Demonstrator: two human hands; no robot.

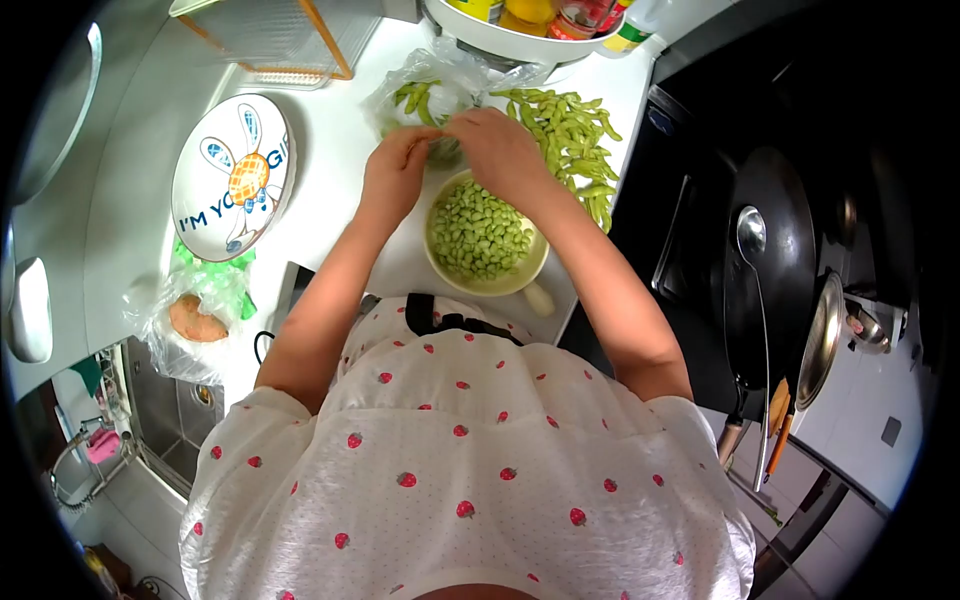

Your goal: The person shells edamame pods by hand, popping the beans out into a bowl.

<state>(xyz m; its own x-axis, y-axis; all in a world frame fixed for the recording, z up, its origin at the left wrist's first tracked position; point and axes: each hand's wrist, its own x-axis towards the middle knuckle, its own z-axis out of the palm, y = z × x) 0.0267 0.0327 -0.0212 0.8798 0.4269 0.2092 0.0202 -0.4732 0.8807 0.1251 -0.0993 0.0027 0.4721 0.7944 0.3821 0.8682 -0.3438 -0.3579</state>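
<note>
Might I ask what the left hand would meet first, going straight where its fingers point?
The left hand would probably meet the right hand first, though depth there is unclear.

On the white plate (235,180) — "I'M Y…" and "GI…"

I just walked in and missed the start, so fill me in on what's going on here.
A person's left hand and right hand are close together near the far edge of a bowl; what they hold, if anything, is hard to make out. Shelled green beans sit in it. Unshelled pods lie to the right, with more in a plastic bag.
</note>
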